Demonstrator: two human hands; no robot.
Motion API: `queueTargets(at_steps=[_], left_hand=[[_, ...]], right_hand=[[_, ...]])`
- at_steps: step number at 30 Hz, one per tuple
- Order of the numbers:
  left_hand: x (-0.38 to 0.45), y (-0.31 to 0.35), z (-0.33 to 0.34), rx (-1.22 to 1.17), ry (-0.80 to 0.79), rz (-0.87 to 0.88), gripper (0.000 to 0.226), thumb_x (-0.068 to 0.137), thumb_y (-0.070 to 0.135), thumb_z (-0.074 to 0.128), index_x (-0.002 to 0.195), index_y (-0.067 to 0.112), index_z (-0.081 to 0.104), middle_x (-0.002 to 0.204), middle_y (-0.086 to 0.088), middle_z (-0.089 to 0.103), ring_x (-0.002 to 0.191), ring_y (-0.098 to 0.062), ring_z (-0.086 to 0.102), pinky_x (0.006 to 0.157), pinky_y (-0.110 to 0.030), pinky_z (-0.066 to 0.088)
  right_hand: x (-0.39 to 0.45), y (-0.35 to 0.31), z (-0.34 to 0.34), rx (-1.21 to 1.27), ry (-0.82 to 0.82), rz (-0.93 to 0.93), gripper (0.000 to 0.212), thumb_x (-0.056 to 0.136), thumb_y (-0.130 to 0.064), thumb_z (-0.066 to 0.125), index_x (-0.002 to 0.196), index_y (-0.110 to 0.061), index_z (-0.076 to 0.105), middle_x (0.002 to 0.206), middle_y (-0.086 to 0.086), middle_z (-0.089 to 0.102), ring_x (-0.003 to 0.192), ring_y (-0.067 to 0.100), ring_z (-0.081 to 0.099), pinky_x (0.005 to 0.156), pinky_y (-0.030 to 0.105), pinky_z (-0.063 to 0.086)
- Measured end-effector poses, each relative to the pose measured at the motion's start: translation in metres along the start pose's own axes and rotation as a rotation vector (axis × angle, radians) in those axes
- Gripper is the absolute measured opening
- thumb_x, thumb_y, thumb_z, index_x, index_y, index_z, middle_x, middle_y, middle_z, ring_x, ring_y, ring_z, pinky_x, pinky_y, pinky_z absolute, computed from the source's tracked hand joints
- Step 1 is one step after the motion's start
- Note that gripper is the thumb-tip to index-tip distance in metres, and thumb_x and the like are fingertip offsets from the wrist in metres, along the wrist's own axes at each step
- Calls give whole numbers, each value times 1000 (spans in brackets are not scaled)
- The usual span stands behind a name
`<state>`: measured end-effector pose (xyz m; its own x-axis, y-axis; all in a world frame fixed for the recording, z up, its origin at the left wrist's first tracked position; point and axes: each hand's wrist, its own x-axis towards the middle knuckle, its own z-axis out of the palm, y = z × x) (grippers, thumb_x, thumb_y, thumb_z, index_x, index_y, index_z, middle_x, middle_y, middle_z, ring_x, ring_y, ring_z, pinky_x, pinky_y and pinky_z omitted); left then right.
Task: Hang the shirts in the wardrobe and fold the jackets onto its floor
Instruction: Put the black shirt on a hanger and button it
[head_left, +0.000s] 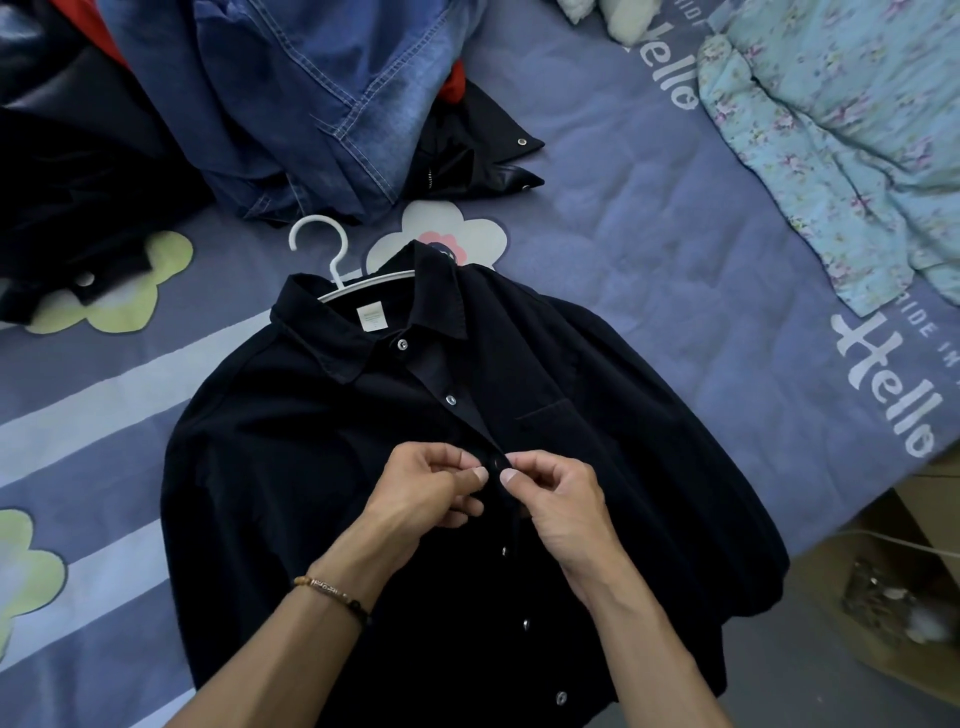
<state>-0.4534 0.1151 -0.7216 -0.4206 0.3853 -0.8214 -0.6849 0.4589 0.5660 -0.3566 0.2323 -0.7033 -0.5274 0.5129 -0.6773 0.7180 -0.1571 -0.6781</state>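
A black button-up shirt (291, 467) lies flat, front up, on the bed with a white hanger (332, 260) inside its collar, the hook pointing away from me. My left hand (431, 483) and my right hand (556, 493) meet at the middle of the shirt's front. Both pinch the placket around its third button, thumbs and forefingers nearly touching. The two buttons above it look fastened. Lower buttons show along the front below my hands.
A heap of denim garments (311, 93) and black jackets (78, 171) lies at the back left of the bed (649, 234). A floral blanket (841, 135) is bunched at the right. The bed's edge drops off at the lower right to cardboard boxes (893, 597).
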Motion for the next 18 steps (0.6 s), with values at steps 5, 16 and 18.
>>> queueTargets(at_steps=[5, 16, 18], left_hand=[[1, -2, 4, -105, 23, 28, 5, 88, 3, 70, 89, -2, 69, 68, -8, 69, 65, -17, 71, 60, -26, 57], [1, -4, 2, 158, 53, 222, 9, 91, 4, 66, 84, 8, 70, 71, -5, 71, 64, -12, 70, 56, -19, 53], [1, -5, 0, 163, 64, 223, 10, 92, 4, 64, 85, 9, 70, 71, -3, 71, 65, -10, 70, 56, -18, 52]], right_hand=[[-2, -4, 1, -38, -12, -34, 15, 88, -17, 70, 86, -30, 75, 78, -7, 74, 77, 4, 69, 65, 11, 52], [5, -5, 9, 12, 13, -38, 11, 87, -13, 70, 78, -15, 78, 74, 3, 74, 64, 9, 66, 66, 26, 58], [6, -3, 12, -38, 46, -62, 5, 84, -14, 74, 80, -17, 77, 72, 0, 73, 65, 8, 67, 66, 24, 58]])
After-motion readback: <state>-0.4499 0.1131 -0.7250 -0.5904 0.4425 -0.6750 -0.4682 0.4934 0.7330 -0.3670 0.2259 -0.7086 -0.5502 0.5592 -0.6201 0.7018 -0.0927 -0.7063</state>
